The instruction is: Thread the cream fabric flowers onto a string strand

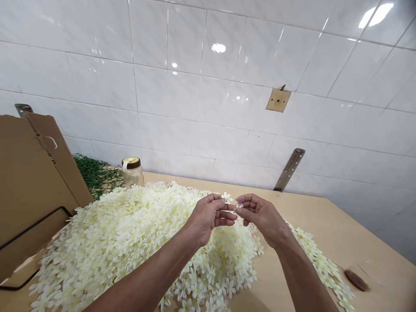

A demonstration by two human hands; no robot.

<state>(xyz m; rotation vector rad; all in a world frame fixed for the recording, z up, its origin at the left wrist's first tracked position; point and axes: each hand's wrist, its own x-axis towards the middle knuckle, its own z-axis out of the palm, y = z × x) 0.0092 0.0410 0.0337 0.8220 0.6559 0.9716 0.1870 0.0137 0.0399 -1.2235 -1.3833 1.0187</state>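
Between the thumb and fingers of my left hand (209, 216) is a small white flower (227, 198), its petals facing up. My right hand (260, 215) pinches another small white flower (239, 206), close to the fingertips of the left. Both hands are raised over the right part of a large heap of cream-white artificial flowers (130, 234), which spreads across the light wooden table (328, 225). A narrower strip of the same flowers (316, 255) lies beyond my right forearm.
A cardboard box (29, 173) with a black wire frame stands at the left. Behind the heap are green netting-like strands (97, 173) and a jar (132, 171) with a yellow and brown lid. A dark oval object (356, 280) lies at the right. White tiles line the wall.
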